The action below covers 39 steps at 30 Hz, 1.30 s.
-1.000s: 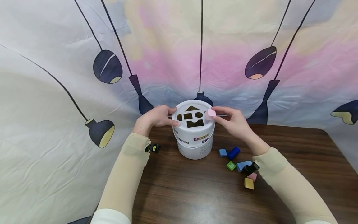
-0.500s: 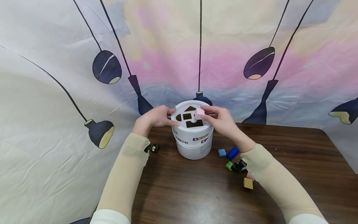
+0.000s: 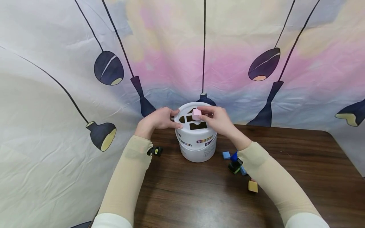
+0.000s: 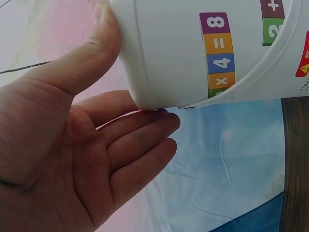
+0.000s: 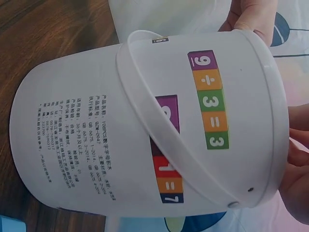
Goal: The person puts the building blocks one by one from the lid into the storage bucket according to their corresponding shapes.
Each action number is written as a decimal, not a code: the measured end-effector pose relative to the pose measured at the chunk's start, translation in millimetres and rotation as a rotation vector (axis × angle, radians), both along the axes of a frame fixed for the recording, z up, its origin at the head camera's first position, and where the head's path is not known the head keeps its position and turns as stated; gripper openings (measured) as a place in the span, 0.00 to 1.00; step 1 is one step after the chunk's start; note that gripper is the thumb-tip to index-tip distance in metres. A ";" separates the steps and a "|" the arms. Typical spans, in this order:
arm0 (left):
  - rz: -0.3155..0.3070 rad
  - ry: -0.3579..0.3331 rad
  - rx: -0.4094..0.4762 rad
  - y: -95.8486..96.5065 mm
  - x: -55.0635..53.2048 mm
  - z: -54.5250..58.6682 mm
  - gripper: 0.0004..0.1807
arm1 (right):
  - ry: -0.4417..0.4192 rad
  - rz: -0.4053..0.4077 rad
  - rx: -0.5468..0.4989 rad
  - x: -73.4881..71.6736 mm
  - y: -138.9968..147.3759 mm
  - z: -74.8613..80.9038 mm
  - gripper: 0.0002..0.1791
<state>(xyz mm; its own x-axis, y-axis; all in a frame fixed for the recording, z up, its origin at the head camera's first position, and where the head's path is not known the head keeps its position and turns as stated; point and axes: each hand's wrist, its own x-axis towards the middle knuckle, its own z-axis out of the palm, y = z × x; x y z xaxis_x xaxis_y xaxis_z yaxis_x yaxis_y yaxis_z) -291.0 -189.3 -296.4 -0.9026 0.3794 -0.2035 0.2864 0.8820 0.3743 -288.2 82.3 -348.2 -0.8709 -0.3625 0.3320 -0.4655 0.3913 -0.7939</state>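
Note:
A white bucket (image 3: 198, 142) with a shape-sorter lid stands on the table, its arithmetic stickers showing in both wrist views. Between the thumb and fingers of my right hand (image 3: 218, 119) is a pink cube (image 3: 196, 114). It hovers over the lid (image 3: 209, 126), overlapping the square hole and covering the round one in the head view. My left hand (image 3: 160, 118) steadies the bucket from the left, thumb and index finger resting at the lid's rim. Its other fingers (image 4: 140, 145) stretch out loosely in the left wrist view. The right wrist view hides the pink cube.
Right of the bucket lie a light blue block (image 3: 226, 155), a dark blue block (image 3: 234, 156), a green block (image 3: 235, 171), another blue block (image 3: 243, 170) and a yellow block (image 3: 252, 186), partly under my right forearm. A lamp-patterned cloth (image 3: 171, 63) hangs behind the wooden table (image 3: 194, 196).
My right hand has carried the pink cube leftward from the lid's right edge to above its middle holes. The left hand and the bucket stay in place.

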 end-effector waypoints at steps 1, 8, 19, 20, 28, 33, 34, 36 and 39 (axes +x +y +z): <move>-0.001 -0.001 0.000 0.0 0.1 -0.2 0.49 | -0.003 0.006 0.002 -0.2 -1.6 0.4 0.22; -0.015 0.003 -0.020 1.1 0.1 -0.9 0.49 | -0.010 0.017 0.027 -0.1 -9.0 2.4 0.22; -0.012 0.004 0.000 0.6 -0.4 -1.6 0.49 | -0.016 0.011 0.064 0.4 -18.5 3.7 0.22; -0.012 0.004 0.002 0.5 -0.4 -1.6 0.49 | -0.013 0.013 0.063 0.1 -19.3 3.5 0.22; -0.007 0.004 0.009 -0.8 0.2 -2.0 0.49 | 0.010 0.023 0.085 -2.2 -23.5 3.3 0.22; -0.005 0.008 0.012 -0.2 1.1 -1.6 0.49 | 0.015 0.027 0.114 -3.2 -23.6 4.4 0.23; -0.006 0.009 0.012 -0.2 1.0 -1.8 0.49 | 0.013 0.029 0.119 -3.3 -23.5 4.5 0.23; -0.009 0.011 0.011 0.0 1.0 -2.1 0.49 | 0.014 0.029 0.128 -3.8 -23.6 4.3 0.23; -0.010 0.011 0.007 0.0 1.2 -2.0 0.49 | 0.019 0.034 0.144 -4.0 -23.7 3.7 0.23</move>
